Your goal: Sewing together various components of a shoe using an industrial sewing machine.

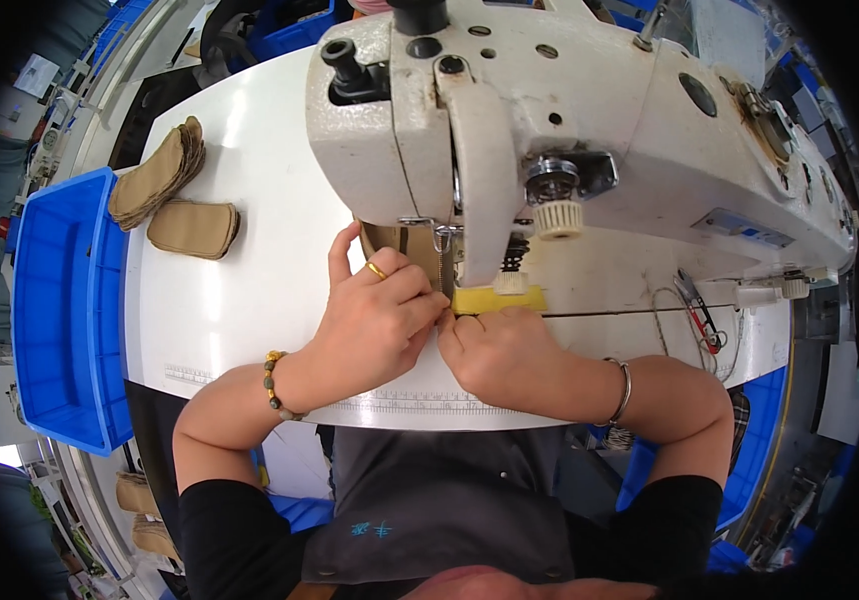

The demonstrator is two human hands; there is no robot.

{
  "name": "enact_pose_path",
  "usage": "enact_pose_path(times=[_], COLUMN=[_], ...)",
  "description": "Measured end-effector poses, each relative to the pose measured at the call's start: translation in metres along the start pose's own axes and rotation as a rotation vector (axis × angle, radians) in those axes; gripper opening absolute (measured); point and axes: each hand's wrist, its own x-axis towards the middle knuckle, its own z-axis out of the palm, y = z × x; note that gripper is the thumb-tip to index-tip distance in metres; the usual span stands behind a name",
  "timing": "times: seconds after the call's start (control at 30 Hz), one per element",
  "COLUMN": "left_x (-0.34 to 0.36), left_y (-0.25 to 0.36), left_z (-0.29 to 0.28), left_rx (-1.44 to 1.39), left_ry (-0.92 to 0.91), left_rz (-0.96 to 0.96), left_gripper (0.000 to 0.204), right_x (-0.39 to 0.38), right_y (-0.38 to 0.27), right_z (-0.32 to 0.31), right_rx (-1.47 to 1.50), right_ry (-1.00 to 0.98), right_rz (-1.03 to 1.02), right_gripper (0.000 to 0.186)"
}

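As the tan fabric piece (401, 243) sits under the head of the white sewing machine (549, 130), just behind your knuckles, your left hand (374, 315) curls over it, fingers closed and pinching at its near edge, while your right hand (499, 350) lies closed beside the yellow guide (499, 299), fingertips meeting the left's. What the right hand actually grips is hidden. Keep both sets of fingertips low and just clear of the needle area, and feed the edge evenly along the guide. Finished tan pieces (164, 185) lie stacked well apart, near the blue bin (59, 300).
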Motion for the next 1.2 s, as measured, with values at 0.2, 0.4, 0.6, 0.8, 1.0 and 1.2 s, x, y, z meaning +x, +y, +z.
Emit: enact_pose_path(times=[0.2,0.4,0.6,0.8,1.0,1.2], left_x=[0.002,0.009,0.013,0.024,0.021,0.019], left_y=[-0.002,-0.01,-0.027,-0.038,-0.051,-0.051], left_z=[-0.002,0.009,0.021,0.003,-0.019,-0.006], left_rx=[-0.024,-0.002,-0.038,-0.173,-0.38,-0.307], left_ry=[-0.023,0.035,0.089,0.022,-0.131,-0.189], left_rz=[0.029,-0.009,-0.09,0.025,-0.109,-0.082], left_gripper=[0.017,0.012,0.009,0.02,0.02,0.025], right_x=[0.0,0.004,0.008,0.007,0.008,0.005], right_y=[0.0,0.01,0.019,0.023,0.026,0.024], right_z=[0.002,0.006,0.012,0.013,0.013,0.012], right_rx=[0.018,-0.064,-0.113,-0.092,-0.058,-0.047], right_ry=[0.021,0.019,-0.004,-0.024,-0.012,-0.077], right_rz=[0.007,0.081,0.131,0.139,0.116,0.121], right_gripper=[0.008,0.011,0.039,0.046,0.048,0.046])
